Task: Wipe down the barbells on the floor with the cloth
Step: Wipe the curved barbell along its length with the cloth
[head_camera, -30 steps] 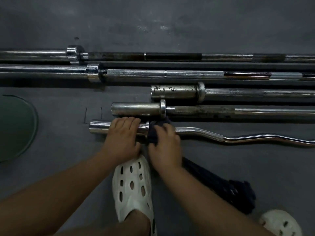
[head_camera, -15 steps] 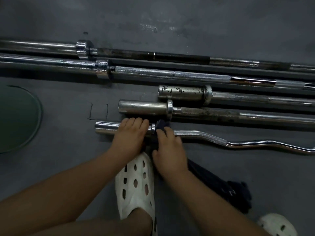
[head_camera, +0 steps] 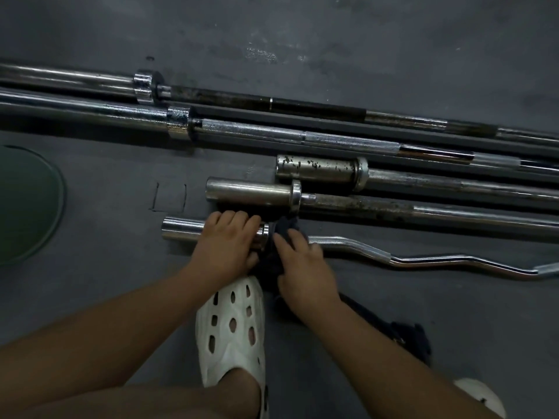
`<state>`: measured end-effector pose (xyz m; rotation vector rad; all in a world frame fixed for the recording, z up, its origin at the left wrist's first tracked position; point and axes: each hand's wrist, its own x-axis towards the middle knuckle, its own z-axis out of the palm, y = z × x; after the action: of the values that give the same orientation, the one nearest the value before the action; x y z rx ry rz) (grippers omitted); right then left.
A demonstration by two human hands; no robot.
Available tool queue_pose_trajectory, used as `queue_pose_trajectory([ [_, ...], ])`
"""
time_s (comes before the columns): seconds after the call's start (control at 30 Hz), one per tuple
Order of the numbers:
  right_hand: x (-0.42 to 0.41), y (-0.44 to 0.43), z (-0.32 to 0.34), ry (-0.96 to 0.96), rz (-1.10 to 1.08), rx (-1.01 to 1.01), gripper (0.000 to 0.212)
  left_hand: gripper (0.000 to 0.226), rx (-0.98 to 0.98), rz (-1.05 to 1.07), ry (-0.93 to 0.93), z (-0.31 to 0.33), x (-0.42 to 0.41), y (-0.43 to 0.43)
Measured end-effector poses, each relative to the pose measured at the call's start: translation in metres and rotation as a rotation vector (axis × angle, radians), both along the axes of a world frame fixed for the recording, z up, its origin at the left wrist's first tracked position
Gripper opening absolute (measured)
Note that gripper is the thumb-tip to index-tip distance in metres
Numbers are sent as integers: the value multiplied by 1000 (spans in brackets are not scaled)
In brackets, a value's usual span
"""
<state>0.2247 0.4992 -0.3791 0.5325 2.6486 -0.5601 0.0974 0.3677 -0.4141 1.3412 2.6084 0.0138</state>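
Several barbells lie side by side on the dark floor. Nearest me is a chrome curl bar (head_camera: 423, 260) with a wavy shaft. My left hand (head_camera: 225, 247) grips its sleeve (head_camera: 181, 229) close to the collar. My right hand (head_camera: 302, 269) holds a dark cloth (head_camera: 279, 229) wrapped over the shaft just right of the collar; the cloth's loose end (head_camera: 402, 337) trails on the floor behind my right wrist. Beyond lie a straight bar (head_camera: 393, 207) with a worn shaft, a pitted-sleeve bar (head_camera: 317, 167), and two long bars (head_camera: 332, 139) at the back.
A dark green round plate (head_camera: 27, 204) lies on the floor at the left edge. My white perforated clog (head_camera: 231, 328) stands just below my hands; another clog (head_camera: 481, 397) shows at the bottom right. Bare grey floor (head_camera: 302, 40) stretches behind the bars.
My right hand with the cloth has shifted slightly along the curl bar by the collar. My head has tilted, so the bars now slope down to the right. Left hand keeps its grip.
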Motion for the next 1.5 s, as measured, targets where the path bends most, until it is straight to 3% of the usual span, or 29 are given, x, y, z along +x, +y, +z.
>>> queue_pose_trajectory([
  [0.1, 30, 31, -9, 44, -45, 75, 78, 75, 45, 26, -28, 1, 15, -10],
  [0.27, 58, 45, -21, 49, -611, 122, 76, 84, 6, 82, -60, 3, 23, -8],
  [0.3, 48, 32, -16, 40, -605, 104, 76, 86, -4, 79, -67, 3, 22, -7],
  [0.4, 30, 3, -6, 56, -114, -9, 84, 90, -32, 61, -85, 5, 17, -7],
  [0.47, 34, 22, -6, 51, 50, -38, 87, 92, -44, 43, -83, 5, 14, -8],
  [0.53, 51, 46, -16, 53, -105, 63, 86, 93, -38, 37, -77, 2, 13, -9],
  [0.6, 68, 48, -22, 47, -460, 96, 86, 93, -40, 42, -70, 1, 14, -10],
  [0.67, 59, 24, -20, -36, -663, 80, 87, 94, -50, 38, -66, 0, 13, -8],
  [0.7, 50, 8, -17, -37, -628, 62, 88, 94, -55, 35, -69, 0, 13, -8],
  [0.8, 28, -19, -12, 67, -94, -56, 84, 93, -65, 29, -76, 3, 10, -6],
  [0.87, 31, 10, -14, 80, 22, -50, 82, 93, -68, 26, -75, 4, 7, -6],
  [0.9, 42, 28, -19, 72, -48, 1, 84, 94, -69, 24, -75, 4, 7, -6],
  [0.97, 76, 58, -26, 51, -386, 100, 87, 94, -78, 26, -75, 4, 9, -6],
  [1.07, 85, 49, -21, -72, -819, 77, 83, 90, -107, 29, -71, 2, 6, -2],
  [1.13, 61, 20, -15, -111, -665, 49, 87, 85, -142, 19, -82, 4, -2, 5],
  [1.23, 38, 1, -5, -4, -96, -81, 88, 76, -176, 1, -107, 9, -15, 13],
  [1.27, 39, 14, -7, 11, -23, -79, 86, 76, -181, -7, -106, 9, -18, 13],
  [1.33, 53, 45, -16, 14, -222, 14, 85, 76, -187, -25, -100, 8, -17, 11],
  [1.43, 78, 66, -23, -36, -820, 12, 82, 75, -186, -22, -80, 4, -16, 11],
  [1.5, 69, 47, -18, -94, -859, -13, 85, 73, -187, -14, -73, 5, -16, 14],
])
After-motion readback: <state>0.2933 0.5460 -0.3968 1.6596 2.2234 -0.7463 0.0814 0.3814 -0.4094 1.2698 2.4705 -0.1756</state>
